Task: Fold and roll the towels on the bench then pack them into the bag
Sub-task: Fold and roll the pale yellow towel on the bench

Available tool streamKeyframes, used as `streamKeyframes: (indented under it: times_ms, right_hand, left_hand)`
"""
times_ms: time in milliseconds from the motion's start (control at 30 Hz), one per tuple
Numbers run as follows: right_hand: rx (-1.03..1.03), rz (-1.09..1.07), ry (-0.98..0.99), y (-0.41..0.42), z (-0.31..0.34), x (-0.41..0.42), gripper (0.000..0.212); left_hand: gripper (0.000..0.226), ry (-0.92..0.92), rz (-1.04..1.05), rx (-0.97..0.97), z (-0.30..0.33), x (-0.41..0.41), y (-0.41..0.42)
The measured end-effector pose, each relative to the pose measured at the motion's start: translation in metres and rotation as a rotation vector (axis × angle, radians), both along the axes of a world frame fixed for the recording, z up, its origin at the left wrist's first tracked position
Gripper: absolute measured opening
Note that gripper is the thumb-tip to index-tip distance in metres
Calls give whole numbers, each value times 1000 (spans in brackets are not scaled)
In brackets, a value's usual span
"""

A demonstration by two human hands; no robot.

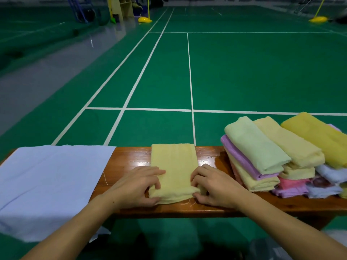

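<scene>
A glossy brown wooden desk stands on a green court floor marked with white lines. On its left end lies a pale blue cloth, spread flat and hanging over the near edge; at the middle lies a folded pale yellow towel stretched from the near edge to the far edge. The right end carries a pile of folded towels in green, yellow, purple, pink and light blue.

Bare bench left of the towel; stacked towels crowd the right.
</scene>
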State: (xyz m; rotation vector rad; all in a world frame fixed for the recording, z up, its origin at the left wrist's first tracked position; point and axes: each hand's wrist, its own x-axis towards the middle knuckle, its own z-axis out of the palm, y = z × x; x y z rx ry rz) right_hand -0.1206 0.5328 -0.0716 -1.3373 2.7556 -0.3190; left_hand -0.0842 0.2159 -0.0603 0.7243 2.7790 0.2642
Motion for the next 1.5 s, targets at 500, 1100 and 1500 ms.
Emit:
streamKeyframes:
  times_ms: [500,1100,1500]
  right_hand:
    - [-234,-184,-595,-3,26,9,16]
    - [-742,-490,-1015,-11,17,-12,41]
    - [-801,-769,-475,-37,7,-51,30]
  left_hand:
    - [13,-465,219,663,19,12,1]
    - [27,-481,582,1043,9,-9,5]
    - [28,-283,792,1157,12,-43,22]
